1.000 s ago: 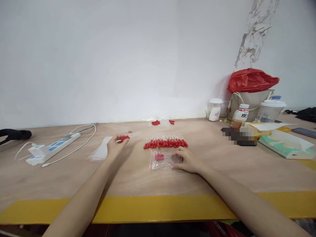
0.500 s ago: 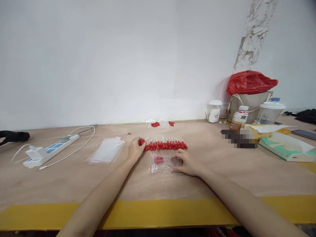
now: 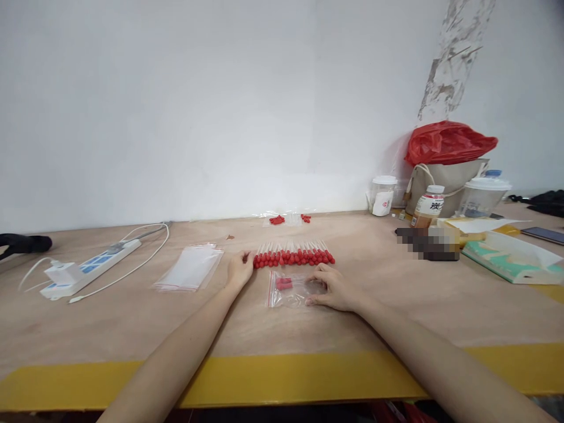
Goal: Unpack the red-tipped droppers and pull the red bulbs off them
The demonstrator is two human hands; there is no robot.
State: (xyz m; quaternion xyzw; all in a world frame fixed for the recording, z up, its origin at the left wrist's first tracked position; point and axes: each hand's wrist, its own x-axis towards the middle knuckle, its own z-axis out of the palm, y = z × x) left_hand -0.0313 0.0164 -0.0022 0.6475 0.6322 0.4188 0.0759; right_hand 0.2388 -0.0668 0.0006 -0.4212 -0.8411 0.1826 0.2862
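A row of red-headed sticks (image 3: 293, 257) lies side by side on the table, pale ends pointing at the wall. At the row's left end, my left hand (image 3: 240, 269) rests with curled fingers close against the nearest red heads. What its fingertips hold, if anything, is hidden. Nearer to me lies a clear zip bag (image 3: 293, 301) with a few red-headed sticks inside. My right hand (image 3: 337, 289) lies at the bag's right end, thumb and forefinger spread apart over the plastic.
Flat empty zip bags (image 3: 189, 267) are stacked at left, beside a power strip (image 3: 92, 270) with white cables. Small bags of red pieces (image 3: 277, 220) lie by the wall. At right stand a drink bottle (image 3: 428, 207), cups (image 3: 383, 197) and a red plastic bag (image 3: 449, 144).
My left hand has shifted slightly left, and the red heads at that end now show beside its thumb. My right hand and the zip bag look nearly still.
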